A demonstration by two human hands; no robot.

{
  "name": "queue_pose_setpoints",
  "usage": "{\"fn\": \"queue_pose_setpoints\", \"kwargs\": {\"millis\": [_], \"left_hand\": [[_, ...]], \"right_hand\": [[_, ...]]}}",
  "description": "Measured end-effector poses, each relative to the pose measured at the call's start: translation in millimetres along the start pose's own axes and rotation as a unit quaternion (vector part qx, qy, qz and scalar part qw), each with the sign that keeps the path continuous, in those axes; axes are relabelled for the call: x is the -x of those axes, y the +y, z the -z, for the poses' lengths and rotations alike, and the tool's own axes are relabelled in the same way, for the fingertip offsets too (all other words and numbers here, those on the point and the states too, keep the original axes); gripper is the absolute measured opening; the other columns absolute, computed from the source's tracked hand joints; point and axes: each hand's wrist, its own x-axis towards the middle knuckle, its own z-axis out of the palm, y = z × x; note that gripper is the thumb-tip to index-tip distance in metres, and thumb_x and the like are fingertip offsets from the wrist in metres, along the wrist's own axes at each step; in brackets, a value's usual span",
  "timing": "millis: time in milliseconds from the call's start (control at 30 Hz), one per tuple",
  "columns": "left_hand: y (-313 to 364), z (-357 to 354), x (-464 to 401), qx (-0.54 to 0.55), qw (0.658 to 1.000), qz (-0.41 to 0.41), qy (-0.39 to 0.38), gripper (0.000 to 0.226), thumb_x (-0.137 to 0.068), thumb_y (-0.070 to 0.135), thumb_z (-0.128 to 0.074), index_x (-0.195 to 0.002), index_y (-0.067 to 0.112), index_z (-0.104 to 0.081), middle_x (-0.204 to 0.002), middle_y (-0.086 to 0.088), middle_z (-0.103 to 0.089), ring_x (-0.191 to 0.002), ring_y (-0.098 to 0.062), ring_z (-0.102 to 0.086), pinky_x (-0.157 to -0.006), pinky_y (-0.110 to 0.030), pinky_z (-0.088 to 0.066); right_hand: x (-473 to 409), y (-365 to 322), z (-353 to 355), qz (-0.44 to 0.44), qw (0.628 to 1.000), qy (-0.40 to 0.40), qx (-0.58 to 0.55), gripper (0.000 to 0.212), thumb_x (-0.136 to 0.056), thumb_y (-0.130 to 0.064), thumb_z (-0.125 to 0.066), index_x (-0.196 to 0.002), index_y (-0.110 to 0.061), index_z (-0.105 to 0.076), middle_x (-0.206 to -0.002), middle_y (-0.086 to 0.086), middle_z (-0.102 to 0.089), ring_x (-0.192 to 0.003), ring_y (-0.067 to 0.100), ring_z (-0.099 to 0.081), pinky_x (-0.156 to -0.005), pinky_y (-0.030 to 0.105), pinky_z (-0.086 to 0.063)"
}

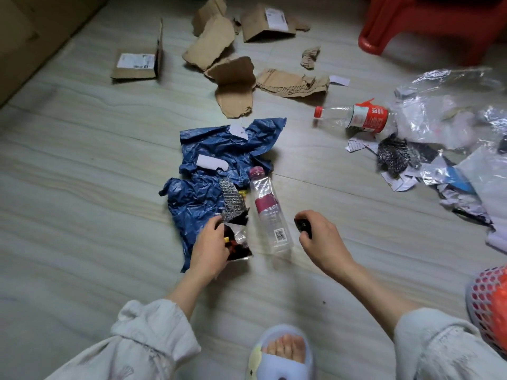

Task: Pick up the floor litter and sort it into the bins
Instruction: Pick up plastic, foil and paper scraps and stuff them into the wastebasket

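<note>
Gripping a dark wrapper [238, 242], the left hand [211, 244] sits just left of the clear bottle [269, 212] on the floor [82, 187]; the right hand [319, 237], just right of it, clutches a small black object [304, 226].

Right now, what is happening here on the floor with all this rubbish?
A person crouches over litter on the floor. The left hand grips a dark wrapper lying on a blue bag. The right hand holds a small black thing beside a clear bottle, which lies untouched. Torn cardboard, a second bottle and clear plastic lie farther off. A red mesh basket shows at the right edge.
</note>
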Motion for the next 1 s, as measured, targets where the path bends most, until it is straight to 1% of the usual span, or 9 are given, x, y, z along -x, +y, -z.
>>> {"fn": "queue_pose_setpoints", "kwargs": {"millis": [67, 167, 267, 333, 467, 567, 633, 700, 1000], "left_hand": [[1, 8, 10, 0.087, 0.996, -0.004, 0.037, 0.028, -0.086, 0.017, -0.06, -0.112, 0.009, -0.054, -0.12, -0.01, -0.058, -0.103, -0.034, -0.057, -0.079, -0.04, -0.046], [11, 18, 12, 0.117, 0.991, -0.004, 0.07, 0.024, -0.087, 0.011, -0.054, -0.108, 0.01, -0.043, -0.098, -0.018, -0.063, -0.087, -0.04, -0.057, -0.063, -0.038, -0.037], [18, 18, 1, 0.107, 0.993, 0.016, 0.046, 0.055, -0.081, 0.017, -0.058, -0.129, 0.015, -0.03, -0.097, -0.013, -0.063, -0.083, -0.032, -0.053, -0.079, -0.04, -0.042], [16, 15, -12, 0.07, 0.996, 0.048, -0.004, 0.087, -0.08, 0.033, -0.061, -0.145, 0.014, -0.006, -0.101, -0.01, -0.063, -0.093, -0.031, -0.056, -0.097, -0.046, -0.038], [9, 0, -24, -0.011, 0.992, 0.068, -0.105, 0.116, -0.076, 0.053, -0.066, -0.144, 0.021, 0.023, -0.113, -0.007, -0.063, -0.107, -0.028, -0.057, -0.102, -0.05, -0.036], [5, -5, -35, -0.017, 0.989, 0.098, -0.112, 0.097, -0.079, 0.042, -0.069, -0.146, 0.014, -0.005, -0.123, -0.011, -0.058, -0.114, -0.03, -0.053, -0.098, -0.046, -0.037], [4, -4, -39, -0.066, 0.994, 0.071, -0.05, 0.052, -0.086, 0.025, -0.062, -0.13, 0.009, -0.038, -0.119, -0.012, -0.058, -0.111, -0.031, -0.053, -0.092, -0.041, -0.038], [5, -5, -37, -0.104, 0.994, 0.04, -0.003, 0.026, -0.089, 0.014, -0.054, -0.114, 0.009, -0.052, -0.116, -0.012, -0.055, -0.107, -0.03, -0.051, -0.091, -0.038, -0.038], [13, 11, 3, 0.141, 0.975, -0.008, 0.169, 0.032, -0.079, 0.02, -0.072, -0.101, 0.0, -0.06, -0.125, -0.016, -0.045, -0.116, -0.032, -0.043, -0.097, -0.043, -0.041]], "right_hand": [[4, -8, -1, 0.01, 1.0, -0.001, 0.0, 0.033, -0.084, 0.003, -0.042, -0.112, -0.009, -0.056, -0.107, 0.007, -0.058, -0.1, 0.024, -0.052, -0.082, 0.025, -0.038], [8, -17, -5, 0.009, 1.0, -0.009, -0.007, 0.038, -0.085, 0.002, -0.043, -0.119, -0.009, -0.054, -0.115, 0.01, -0.058, -0.108, 0.025, -0.052, -0.092, 0.029, -0.04], [9, -17, -7, 0.008, 1.0, -0.013, -0.008, 0.04, -0.086, 0.001, -0.043, -0.123, -0.009, -0.052, -0.12, 0.011, -0.057, -0.112, 0.025, -0.051, -0.094, 0.028, -0.038], [6, -15, -7, 0.006, 1.0, -0.014, -0.008, 0.04, -0.086, 0.001, -0.043, -0.124, -0.009, -0.052, -0.12, 0.011, -0.057, -0.113, 0.025, -0.051, -0.093, 0.027, -0.037], [5, -7, -6, -0.006, 1.0, -0.02, -0.011, 0.04, -0.087, 0.0, -0.043, -0.125, -0.01, -0.051, -0.122, 0.008, -0.057, -0.113, 0.023, -0.051, -0.092, 0.024, -0.036], [3, -1, -5, -0.014, 1.0, -0.02, -0.012, 0.041, -0.087, 0.001, -0.043, -0.126, -0.01, -0.051, -0.122, 0.008, -0.057, -0.113, 0.022, -0.051, -0.088, 0.021, -0.034], [1, 3, -6, -0.019, 1.0, -0.017, -0.012, 0.041, -0.086, 0.001, -0.043, -0.125, -0.01, -0.052, -0.121, 0.008, -0.057, -0.112, 0.023, -0.051, -0.088, 0.021, -0.034], [5, 7, -10, -0.029, 0.999, -0.019, -0.016, 0.04, -0.086, 0.002, -0.044, -0.123, -0.009, -0.053, -0.119, 0.009, -0.058, -0.111, 0.024, -0.052, -0.089, 0.023, -0.036], [17, 1, -21, -0.062, 0.997, -0.006, -0.048, 0.039, -0.083, 0.003, -0.047, -0.119, -0.007, -0.055, -0.116, 0.012, -0.061, -0.107, 0.029, -0.055, -0.084, 0.023, -0.035]]}}
